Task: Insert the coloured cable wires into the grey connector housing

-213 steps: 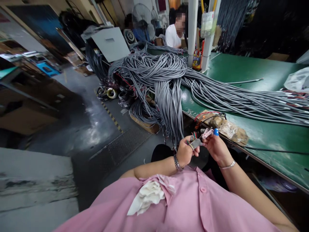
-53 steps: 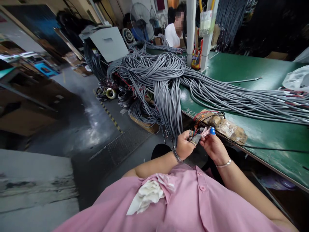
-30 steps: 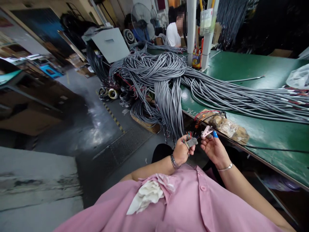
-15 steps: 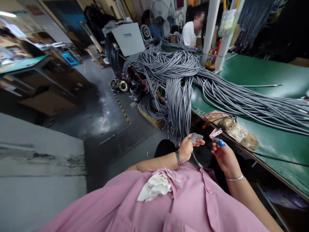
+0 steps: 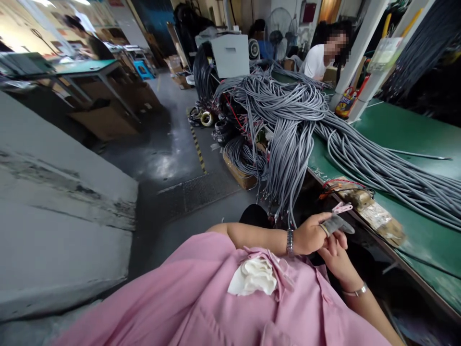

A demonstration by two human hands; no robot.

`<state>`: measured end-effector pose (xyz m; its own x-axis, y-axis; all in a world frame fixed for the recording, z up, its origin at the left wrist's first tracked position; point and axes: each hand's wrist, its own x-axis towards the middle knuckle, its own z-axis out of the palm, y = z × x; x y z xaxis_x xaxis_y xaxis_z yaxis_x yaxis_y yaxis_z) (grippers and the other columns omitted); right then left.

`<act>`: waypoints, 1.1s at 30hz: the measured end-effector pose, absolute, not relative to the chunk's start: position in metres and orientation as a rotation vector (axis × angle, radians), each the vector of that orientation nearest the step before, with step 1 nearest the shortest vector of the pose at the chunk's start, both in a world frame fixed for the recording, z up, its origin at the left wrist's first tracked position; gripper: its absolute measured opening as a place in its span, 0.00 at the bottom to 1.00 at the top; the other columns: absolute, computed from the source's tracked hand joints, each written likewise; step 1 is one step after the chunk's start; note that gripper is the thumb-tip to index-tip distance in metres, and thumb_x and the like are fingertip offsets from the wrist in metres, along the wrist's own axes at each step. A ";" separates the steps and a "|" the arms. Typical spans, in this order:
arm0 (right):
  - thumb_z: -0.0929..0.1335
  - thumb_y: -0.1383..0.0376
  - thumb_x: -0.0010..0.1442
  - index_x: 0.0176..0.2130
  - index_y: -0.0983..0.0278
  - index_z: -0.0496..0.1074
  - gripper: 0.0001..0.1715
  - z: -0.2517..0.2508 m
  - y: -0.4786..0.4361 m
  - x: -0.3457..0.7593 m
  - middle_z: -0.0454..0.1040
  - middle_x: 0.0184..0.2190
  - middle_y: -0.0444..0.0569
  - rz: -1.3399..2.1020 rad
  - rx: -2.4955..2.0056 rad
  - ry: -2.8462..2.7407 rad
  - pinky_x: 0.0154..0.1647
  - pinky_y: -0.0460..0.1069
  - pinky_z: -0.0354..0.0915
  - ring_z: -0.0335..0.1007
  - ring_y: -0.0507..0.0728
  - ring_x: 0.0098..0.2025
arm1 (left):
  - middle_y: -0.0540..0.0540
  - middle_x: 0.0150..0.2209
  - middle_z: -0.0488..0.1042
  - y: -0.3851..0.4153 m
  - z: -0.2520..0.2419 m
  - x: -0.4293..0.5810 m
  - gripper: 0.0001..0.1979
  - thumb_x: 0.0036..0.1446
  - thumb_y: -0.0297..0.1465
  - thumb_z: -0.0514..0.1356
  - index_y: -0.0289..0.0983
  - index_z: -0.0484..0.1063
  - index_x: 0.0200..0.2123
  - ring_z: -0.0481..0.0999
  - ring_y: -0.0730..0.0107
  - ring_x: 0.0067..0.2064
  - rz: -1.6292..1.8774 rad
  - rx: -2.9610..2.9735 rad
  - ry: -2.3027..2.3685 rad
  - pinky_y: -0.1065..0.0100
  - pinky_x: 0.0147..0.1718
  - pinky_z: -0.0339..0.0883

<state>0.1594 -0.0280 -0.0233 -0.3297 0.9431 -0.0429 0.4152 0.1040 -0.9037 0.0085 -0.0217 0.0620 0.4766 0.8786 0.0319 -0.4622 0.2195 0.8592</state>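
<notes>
My left hand [image 5: 312,235], with a grey cover on its thumb, reaches across my right hand [image 5: 336,257] in front of the pink shirt. The two hands touch. Both sets of fingers are curled together, and whatever lies between them is hidden. Just beyond the fingertips a pink clothes peg [image 5: 342,207] sits at the bench edge, beside a tape-wrapped block [image 5: 382,222] with red and orange wires [image 5: 331,187] near it. A thick bundle of grey cables [image 5: 291,158] hangs over the bench edge ahead of my left forearm.
More grey cables [image 5: 389,173] run along the green bench [image 5: 406,127]. White posts [image 5: 360,53] rise from it, with a spray can [image 5: 345,102] at their foot. A co-worker [image 5: 314,60] sits beyond. A cardboard box [image 5: 239,173] stands on the floor; a grey-white block [image 5: 65,192] is at left.
My left hand has moved right onto my right hand, and they now overlap. The grey cable end that hung below my left hand is out of sight. The view has turned left.
</notes>
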 end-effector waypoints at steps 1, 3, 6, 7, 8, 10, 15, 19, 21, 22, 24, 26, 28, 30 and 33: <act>0.70 0.55 0.53 0.36 0.62 0.79 0.15 -0.021 -0.029 0.158 0.76 0.41 0.54 1.233 -1.270 -1.854 0.53 0.58 0.67 0.71 0.65 0.49 | 0.43 0.29 0.76 -0.021 0.065 0.009 0.28 0.55 0.51 0.58 0.31 0.72 0.43 0.69 0.76 0.18 1.002 0.893 0.527 0.75 0.15 0.57; 0.69 0.56 0.56 0.40 0.61 0.79 0.15 -0.015 -0.033 0.153 0.77 0.42 0.54 1.330 -1.149 -1.910 0.56 0.60 0.65 0.70 0.65 0.51 | 0.44 0.27 0.75 -0.020 0.070 0.007 0.28 0.55 0.51 0.57 0.31 0.71 0.43 0.68 0.77 0.17 1.029 0.792 0.550 0.75 0.13 0.53; 0.71 0.58 0.56 0.41 0.59 0.79 0.14 -0.005 -0.041 0.142 0.77 0.42 0.52 1.458 -1.026 -1.890 0.55 0.59 0.64 0.70 0.65 0.49 | 0.46 0.24 0.73 -0.018 0.074 0.003 0.26 0.54 0.51 0.58 0.31 0.70 0.40 0.66 0.78 0.16 1.065 0.694 0.609 0.76 0.12 0.46; 0.71 0.58 0.56 0.42 0.59 0.78 0.14 -0.003 -0.043 0.138 0.77 0.42 0.51 1.501 -0.982 -1.875 0.54 0.59 0.65 0.71 0.64 0.47 | 0.47 0.23 0.72 -0.017 0.076 0.001 0.26 0.54 0.51 0.58 0.32 0.70 0.38 0.66 0.78 0.15 1.077 0.673 0.628 0.76 0.12 0.44; 0.71 0.58 0.56 0.43 0.59 0.78 0.14 -0.002 -0.045 0.134 0.77 0.41 0.50 1.530 -0.937 -1.862 0.52 0.58 0.66 0.71 0.63 0.45 | 0.47 0.23 0.72 -0.017 0.077 -0.002 0.26 0.55 0.51 0.58 0.32 0.70 0.38 0.66 0.78 0.16 1.089 0.661 0.643 0.75 0.13 0.44; 0.71 0.58 0.58 0.42 0.59 0.78 0.13 -0.003 -0.047 0.128 0.77 0.37 0.48 1.521 -0.894 -1.837 0.46 0.54 0.67 0.70 0.60 0.39 | 0.47 0.23 0.72 -0.017 0.079 -0.009 0.26 0.55 0.52 0.57 0.32 0.71 0.38 0.67 0.77 0.17 1.108 0.666 0.648 0.75 0.15 0.47; 0.67 0.55 0.62 0.42 0.59 0.78 0.14 -0.015 -0.047 0.123 0.75 0.30 0.46 1.348 -1.045 -1.682 0.34 0.49 0.64 0.67 0.55 0.30 | 0.40 0.39 0.78 -0.021 0.070 -0.024 0.25 0.55 0.46 0.61 0.35 0.69 0.50 0.78 0.65 0.38 1.162 0.832 0.597 0.71 0.32 0.64; 0.68 0.53 0.60 0.32 0.62 0.77 0.16 -0.027 -0.049 0.123 0.72 0.24 0.45 1.302 -1.131 -1.592 0.29 0.48 0.60 0.63 0.53 0.26 | 0.40 0.39 0.78 -0.029 0.047 -0.028 0.26 0.51 0.43 0.67 0.34 0.70 0.48 0.76 0.67 0.35 1.011 0.973 0.738 0.72 0.28 0.63; 0.69 0.53 0.59 0.29 0.63 0.76 0.17 -0.031 -0.050 0.120 0.71 0.23 0.44 1.323 -1.139 -1.562 0.28 0.47 0.59 0.61 0.52 0.25 | 0.43 0.33 0.77 -0.031 0.038 -0.028 0.22 0.53 0.44 0.65 0.32 0.72 0.44 0.74 0.71 0.31 1.034 1.039 0.794 0.72 0.28 0.64; 0.70 0.53 0.58 0.30 0.63 0.76 0.16 -0.033 -0.051 0.119 0.70 0.23 0.43 1.345 -1.128 -1.549 0.28 0.47 0.60 0.60 0.52 0.25 | 0.45 0.30 0.76 -0.032 0.035 -0.027 0.21 0.55 0.44 0.63 0.32 0.73 0.42 0.72 0.73 0.29 1.062 1.060 0.813 0.72 0.28 0.63; 0.71 0.53 0.55 0.31 0.63 0.76 0.15 -0.034 -0.051 0.116 0.70 0.25 0.43 1.396 -1.092 -1.511 0.30 0.47 0.61 0.61 0.52 0.27 | 0.48 0.26 0.73 -0.033 0.031 -0.026 0.19 0.57 0.44 0.61 0.32 0.74 0.39 0.70 0.75 0.27 1.103 1.075 0.824 0.73 0.27 0.63; 0.73 0.55 0.52 0.31 0.63 0.75 0.14 -0.035 -0.051 0.116 0.71 0.26 0.42 1.438 -1.063 -1.465 0.33 0.48 0.63 0.62 0.53 0.28 | 0.49 0.23 0.71 -0.033 0.028 -0.025 0.18 0.57 0.44 0.61 0.32 0.74 0.38 0.70 0.75 0.25 1.098 1.057 0.804 0.72 0.27 0.63; 0.73 0.57 0.52 0.29 0.63 0.73 0.12 -0.034 -0.048 0.119 0.71 0.26 0.43 1.460 -1.052 -1.417 0.35 0.49 0.64 0.63 0.53 0.30 | 0.49 0.23 0.72 -0.032 0.024 -0.024 0.18 0.57 0.44 0.61 0.32 0.73 0.37 0.70 0.75 0.23 1.077 1.017 0.792 0.73 0.24 0.63; 0.72 0.59 0.53 0.31 0.62 0.74 0.09 -0.033 -0.045 0.125 0.73 0.28 0.44 1.442 -1.084 -1.341 0.36 0.49 0.64 0.65 0.54 0.32 | 0.47 0.25 0.74 -0.030 0.019 -0.024 0.18 0.55 0.44 0.62 0.33 0.71 0.35 0.71 0.75 0.21 1.042 0.963 0.803 0.75 0.19 0.57; 0.71 0.59 0.55 0.41 0.61 0.76 0.13 -0.027 -0.037 0.137 0.76 0.35 0.47 1.415 -1.162 -1.145 0.36 0.48 0.64 0.67 0.54 0.34 | 0.47 0.26 0.75 -0.027 0.013 -0.026 0.18 0.52 0.44 0.63 0.33 0.70 0.32 0.68 0.78 0.17 0.964 0.930 0.867 0.76 0.15 0.49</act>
<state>0.1366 -0.0373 -0.0271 -0.1046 0.9887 -0.1076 -0.1010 -0.1182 -0.9878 -0.0256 -0.0271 0.0133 0.3236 0.9284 -0.1827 -0.2794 0.2782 0.9190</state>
